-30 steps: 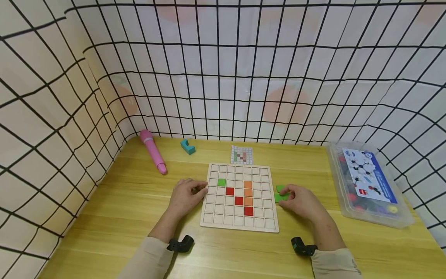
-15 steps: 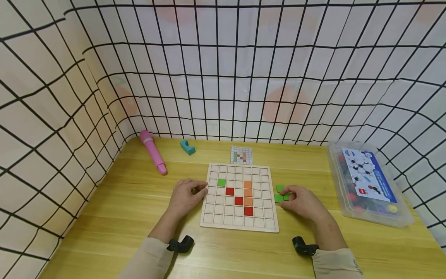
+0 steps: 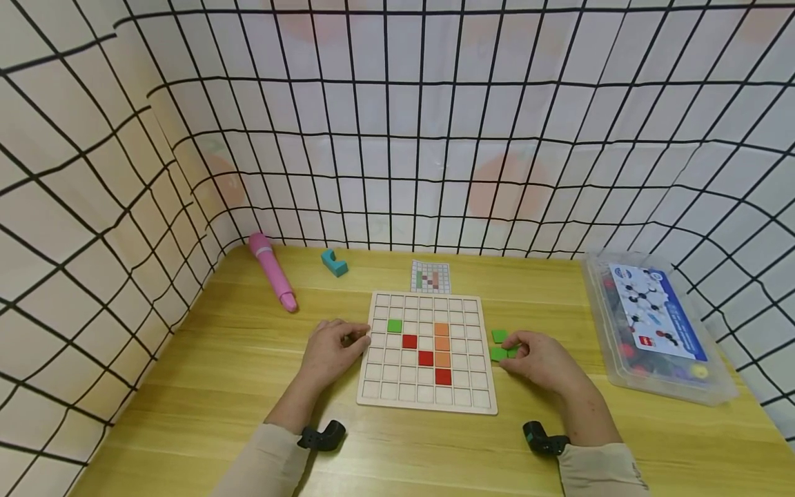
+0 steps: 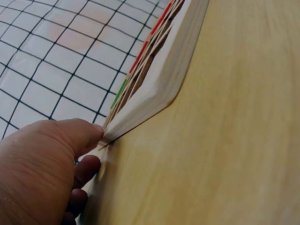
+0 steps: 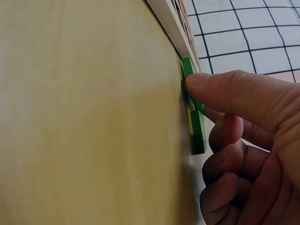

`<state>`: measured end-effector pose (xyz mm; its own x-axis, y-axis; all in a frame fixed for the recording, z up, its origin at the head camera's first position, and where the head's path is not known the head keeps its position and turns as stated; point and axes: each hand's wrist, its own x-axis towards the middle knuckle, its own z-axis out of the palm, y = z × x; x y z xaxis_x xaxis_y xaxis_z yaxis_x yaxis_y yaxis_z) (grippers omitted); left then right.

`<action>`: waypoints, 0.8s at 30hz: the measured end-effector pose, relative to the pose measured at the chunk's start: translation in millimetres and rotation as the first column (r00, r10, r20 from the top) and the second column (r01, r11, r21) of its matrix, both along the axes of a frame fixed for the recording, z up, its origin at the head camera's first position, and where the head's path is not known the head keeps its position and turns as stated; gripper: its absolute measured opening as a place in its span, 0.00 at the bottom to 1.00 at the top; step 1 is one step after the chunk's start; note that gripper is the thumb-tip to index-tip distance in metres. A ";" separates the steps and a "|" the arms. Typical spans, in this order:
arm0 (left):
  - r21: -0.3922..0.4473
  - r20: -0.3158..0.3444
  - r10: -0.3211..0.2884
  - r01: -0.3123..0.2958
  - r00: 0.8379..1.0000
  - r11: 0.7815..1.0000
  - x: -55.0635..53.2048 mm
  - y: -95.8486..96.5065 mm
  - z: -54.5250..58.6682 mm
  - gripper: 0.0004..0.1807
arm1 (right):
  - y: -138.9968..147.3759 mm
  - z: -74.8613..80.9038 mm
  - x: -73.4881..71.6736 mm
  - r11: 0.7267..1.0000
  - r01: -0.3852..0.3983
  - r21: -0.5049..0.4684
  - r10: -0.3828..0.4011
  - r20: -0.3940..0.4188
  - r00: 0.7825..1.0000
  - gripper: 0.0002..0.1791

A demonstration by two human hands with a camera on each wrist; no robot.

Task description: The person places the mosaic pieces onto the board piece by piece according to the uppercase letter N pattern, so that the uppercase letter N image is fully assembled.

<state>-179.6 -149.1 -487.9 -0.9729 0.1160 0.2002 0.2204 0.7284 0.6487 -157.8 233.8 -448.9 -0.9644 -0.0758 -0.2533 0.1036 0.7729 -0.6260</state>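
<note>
Black-gridded backdrop [image 3: 410, 179] wraps the sides and far end of the tabletop [image 3: 404, 449]; from my end, I'd guess it's there to screen off the background. Clear lidded case [image 3: 667, 388] sits far right, coloured parts inside, probably parked there to stay off the work.

Board [image 3: 426, 343] lies flat, central, roughly square to the wearer, likely so either side is reachable. Left hand [image 3: 333, 352] is at its left edge: thumb tip touching, fingers loosely bent, wrapped round nothing. I read that as steadying against sliding. Right hand [image 3: 537, 359] is just off the right edge, thumb and index bent toward each other; whether it's a true pinch I can't tell.

Pink rod [image 3: 272, 271] and teal block [image 3: 337, 266] lie far left, idle, presumably pushed aside. Card [image 3: 430, 277] is just beyond the board's far edge, pattern showing, I'd say for easy checking.

Smallest: on the board, one green tile [image 3: 395, 326], three red tiles [image 3: 425, 358] stepping diagonally toward near right, three orange tiles [image 3: 442, 343] in a column ending at the last red. Three loose green tiles [image 3: 499, 336] sit just beside the right edge, handy for pickup; I see the right thumb tip on one.
</note>
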 end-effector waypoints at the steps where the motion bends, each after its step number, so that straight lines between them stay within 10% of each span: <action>1: -0.001 0.001 0.001 -0.001 1.000 1.000 -0.1 0.0 0.0 0.13 | 0.6 0.6 0.2 1.000 0.000 0.002 0.000 0.001 1.000 0.16; 24: -0.011 -0.003 0.002 -0.002 1.000 1.000 0.6 -0.3 0.4 0.13 | -40.9 28.2 3.7 0.998 -0.045 -0.051 0.042 -0.047 0.998 0.15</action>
